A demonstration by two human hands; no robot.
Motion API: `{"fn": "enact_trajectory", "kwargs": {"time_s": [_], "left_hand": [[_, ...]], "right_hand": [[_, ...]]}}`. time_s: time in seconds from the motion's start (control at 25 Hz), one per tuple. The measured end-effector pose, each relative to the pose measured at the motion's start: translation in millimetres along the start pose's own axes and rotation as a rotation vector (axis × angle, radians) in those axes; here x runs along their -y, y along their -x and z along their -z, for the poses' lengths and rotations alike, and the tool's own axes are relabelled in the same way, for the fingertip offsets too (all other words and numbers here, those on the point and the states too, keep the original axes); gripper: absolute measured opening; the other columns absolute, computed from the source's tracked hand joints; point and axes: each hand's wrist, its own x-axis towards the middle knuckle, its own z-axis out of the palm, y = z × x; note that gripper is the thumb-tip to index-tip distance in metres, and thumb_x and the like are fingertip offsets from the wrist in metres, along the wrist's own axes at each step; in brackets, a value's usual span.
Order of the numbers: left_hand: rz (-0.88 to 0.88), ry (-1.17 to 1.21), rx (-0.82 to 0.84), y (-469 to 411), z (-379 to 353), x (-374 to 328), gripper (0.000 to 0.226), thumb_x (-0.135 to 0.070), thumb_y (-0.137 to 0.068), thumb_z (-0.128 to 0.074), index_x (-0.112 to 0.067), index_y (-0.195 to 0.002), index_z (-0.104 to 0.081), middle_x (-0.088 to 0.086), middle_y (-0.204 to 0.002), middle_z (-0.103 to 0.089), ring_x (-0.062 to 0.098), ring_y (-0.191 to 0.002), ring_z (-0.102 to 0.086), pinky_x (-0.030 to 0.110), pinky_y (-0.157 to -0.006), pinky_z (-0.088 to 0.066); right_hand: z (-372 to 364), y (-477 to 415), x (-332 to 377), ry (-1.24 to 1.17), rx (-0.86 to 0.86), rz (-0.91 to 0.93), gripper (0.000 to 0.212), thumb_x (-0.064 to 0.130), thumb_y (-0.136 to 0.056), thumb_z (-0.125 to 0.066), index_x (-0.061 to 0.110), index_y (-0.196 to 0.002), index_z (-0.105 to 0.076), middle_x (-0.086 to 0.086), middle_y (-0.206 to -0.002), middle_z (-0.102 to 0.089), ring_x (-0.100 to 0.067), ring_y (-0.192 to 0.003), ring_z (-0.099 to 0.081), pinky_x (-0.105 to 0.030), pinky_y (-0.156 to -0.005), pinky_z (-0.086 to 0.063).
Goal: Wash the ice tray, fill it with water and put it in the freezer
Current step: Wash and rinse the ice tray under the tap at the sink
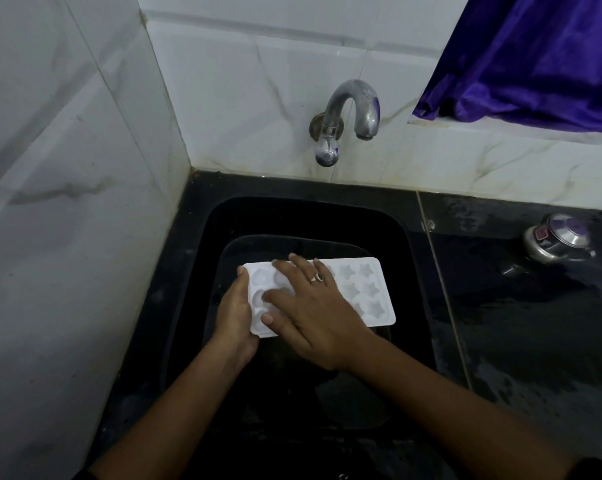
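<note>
left hand [235,311] grips the ice tray's [368,292] left end, right hand [306,306] lies flat across the molds beside it, over the sink [410,271].

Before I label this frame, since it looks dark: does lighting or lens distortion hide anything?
Head view: dim; the black sink swallows detail, so water inside cannot be judged; the white ice tray reads clearly; wall tiles bow from wide-angle distortion; the faucet is sharp.

Ice tray [361,292] over the sink [408,271] — tap [348,116] behind (vessel [557,242] on counter [517,341], right).
</note>
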Motion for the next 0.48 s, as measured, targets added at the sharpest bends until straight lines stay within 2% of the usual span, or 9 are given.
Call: {"fn": "enact_trajectory", "kwargs": {"time_s": [0.16, 0.28, 0.36, 0.48], "left_hand": [[-0.015, 0.006, 0.006, -1.0, 3.6, -4.7, 0.064, -0.060, -0.107, -0.039, -0.008, -0.127, -0.069, 0.022, -0.121, -0.076, 0.042, -0.115, -0.071, 0.056, -0.104, -0.054], [-0.004, 0.006, 0.030, -1.5, 0.8, -3.3, 0.065, -0.061, -0.106, -0.041, -0.007, -0.132, -0.067, 0.022, -0.124, -0.075, 0.042, -0.118, -0.070, 0.057, -0.108, -0.051], [-0.007, 0.023, 0.027, -1.8, 0.6, -2.2, 0.066, -0.061, -0.106, -0.041, -0.005, -0.132, -0.067, 0.023, -0.125, -0.074, 0.041, -0.120, -0.070, 0.057, -0.111, -0.049], [0.000, 0.024, 0.030, -2.3, 0.9, -2.1, 0.067, -0.060, -0.107, -0.040, -0.005, -0.132, -0.066, 0.024, -0.124, -0.074, 0.043, -0.119, -0.069, 0.056, -0.106, -0.052]], "right_hand": [[3.0, 4.9, -9.9, -0.003, -0.024, -0.110, 0.057, 0.063, -0.105, -0.021, 0.028, -0.123, -0.063, -0.012, -0.160, -0.037, -0.033, -0.155, -0.021, -0.061, -0.123, -0.017], [-0.7, 3.4, -5.1, 0.007, -0.012, -0.121, 0.058, 0.064, -0.105, -0.020, 0.028, -0.116, -0.065, -0.011, -0.161, -0.035, -0.032, -0.156, -0.019, -0.059, -0.124, -0.014], [-2.6, 5.0, -4.7, 0.027, -0.005, -0.081, 0.055, 0.063, -0.105, -0.023, 0.027, -0.120, -0.061, -0.010, -0.161, -0.035, -0.032, -0.155, -0.019, -0.058, -0.125, -0.014], [0.7, 3.8, -12.0, 0.040, 0.016, -0.083, 0.050, 0.062, -0.106, -0.025, 0.033, -0.124, -0.061, -0.008, -0.162, -0.034, -0.032, -0.156, -0.017, -0.058, -0.125, -0.011]]}}
